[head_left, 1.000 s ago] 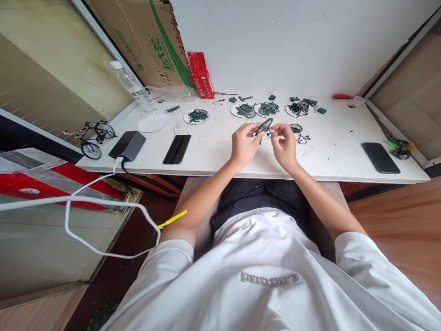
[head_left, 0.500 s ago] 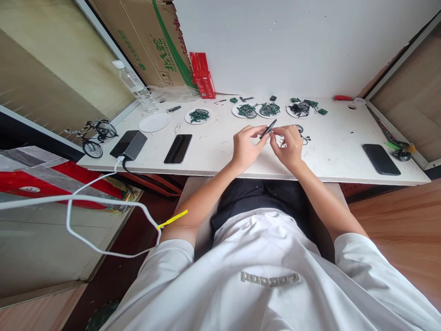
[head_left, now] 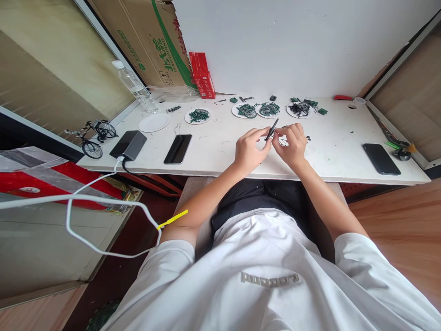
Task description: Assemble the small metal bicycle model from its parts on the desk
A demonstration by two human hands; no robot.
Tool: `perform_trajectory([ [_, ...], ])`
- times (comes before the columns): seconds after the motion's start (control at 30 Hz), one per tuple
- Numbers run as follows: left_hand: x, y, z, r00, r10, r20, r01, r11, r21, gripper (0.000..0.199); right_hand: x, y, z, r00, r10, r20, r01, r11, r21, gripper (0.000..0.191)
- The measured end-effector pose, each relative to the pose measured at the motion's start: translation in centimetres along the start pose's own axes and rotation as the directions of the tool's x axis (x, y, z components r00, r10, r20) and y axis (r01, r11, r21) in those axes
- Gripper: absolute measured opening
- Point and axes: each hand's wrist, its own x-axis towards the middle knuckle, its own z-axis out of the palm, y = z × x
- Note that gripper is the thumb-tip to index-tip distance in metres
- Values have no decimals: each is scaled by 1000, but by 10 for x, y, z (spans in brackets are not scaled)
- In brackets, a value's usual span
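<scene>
My left hand [head_left: 251,148] pinches a thin dark round part [head_left: 272,129], seen nearly edge-on above the white table [head_left: 213,154]. Close beside it, the fingertips of my right hand [head_left: 291,143] are pressed together at the part's right side; whatever they hold is too small to make out. Small black pieces [head_left: 308,138] show on the table just past my right hand, which mostly hides them. Behind both hands, white plates bear green bicycle parts [head_left: 269,109] and black parts [head_left: 301,109].
At the left are a black model bicycle [head_left: 92,138], a dark grey box [head_left: 128,145] with a cable, a bottle [head_left: 132,83], a white plate [head_left: 154,123] and a phone [head_left: 178,149]. Another phone [head_left: 381,159] lies at the right.
Both hands have shifted slightly to the right with the dark round part. My right hand now covers more of the black pieces on the table.
</scene>
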Motion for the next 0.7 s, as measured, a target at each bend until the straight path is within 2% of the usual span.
perform_trajectory([
  [0.17,-2,-3,1,999,20,28,-21,999,37,41,0,-1,2,997,-42,-57,39,998,-50,16],
  [0.3,-2,-8,3,998,51,41,-54,997,61,42,2,-4,1,996,-37,-80,36,999,-19,14],
  [0.7,-2,-9,4,998,13,56,-14,999,31,39,3,-1,1,1000,24,-1,-24,994,104,12],
])
